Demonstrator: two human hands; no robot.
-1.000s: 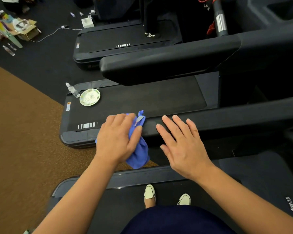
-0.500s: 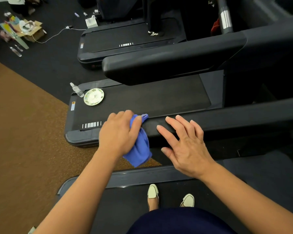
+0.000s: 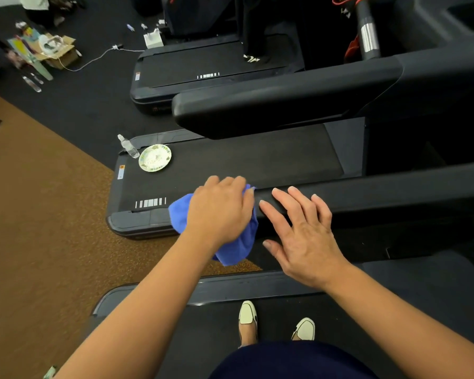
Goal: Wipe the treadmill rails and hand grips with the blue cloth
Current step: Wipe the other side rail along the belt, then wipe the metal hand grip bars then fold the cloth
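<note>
The left hand [image 3: 219, 212], fingers [image 3: 226, 185] grasping the cloth [image 3: 237, 250] on the rail [image 3: 394, 195] end, should press evenly along it while the right hand [image 3: 304, 239], fingers [image 3: 285, 202] released, steadies.

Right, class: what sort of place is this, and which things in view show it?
Probably a gym: three treadmills stand in a row, and the left hand holds a cloth on the end of one long side rail.
</note>
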